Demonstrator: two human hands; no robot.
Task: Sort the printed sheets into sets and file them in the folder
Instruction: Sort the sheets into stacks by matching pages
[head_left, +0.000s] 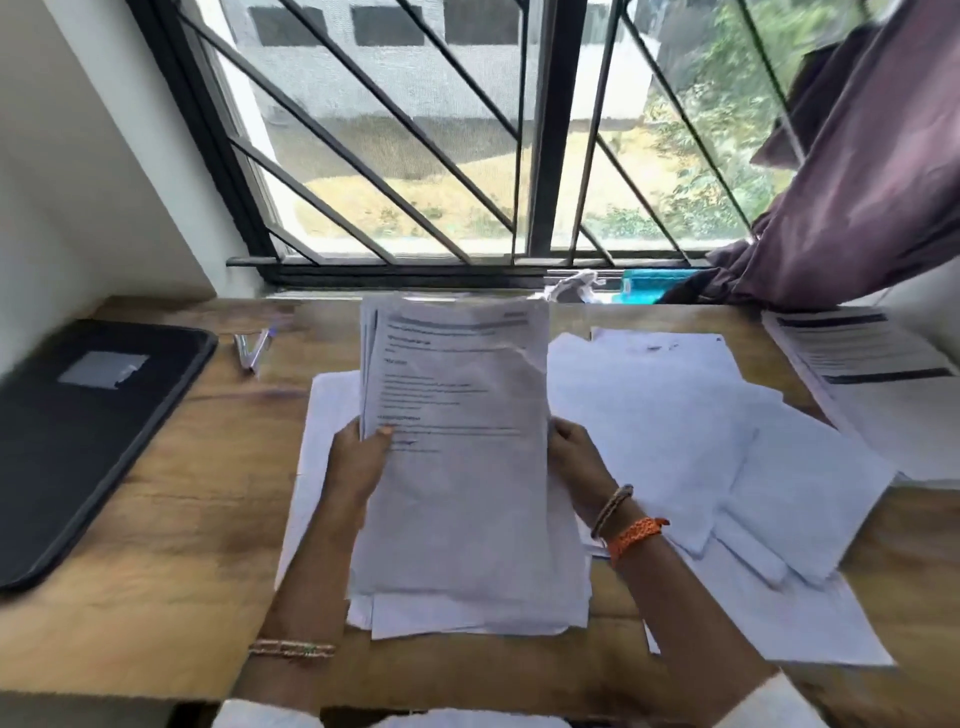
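Note:
I hold a thick stack of printed sheets (457, 467) upright over the middle of the wooden desk (171, 519). My left hand (361, 460) grips its left edge, thumb across the printed top page. At the right edge my right hand (574, 462) grips the stack, its fingers hidden behind the paper. A black folder (78, 436) lies shut at the desk's left side. More white sheets (701, 441) lie spread across the desk to the right. Another printed set (857, 353) with dark bands lies at the far right.
Two pens (254, 345) lie near the folder's far corner. A barred window (467, 156) runs behind the desk, with a purple curtain (857, 182) at the right. A teal object (654, 286) and crumpled paper (571, 286) sit on the sill.

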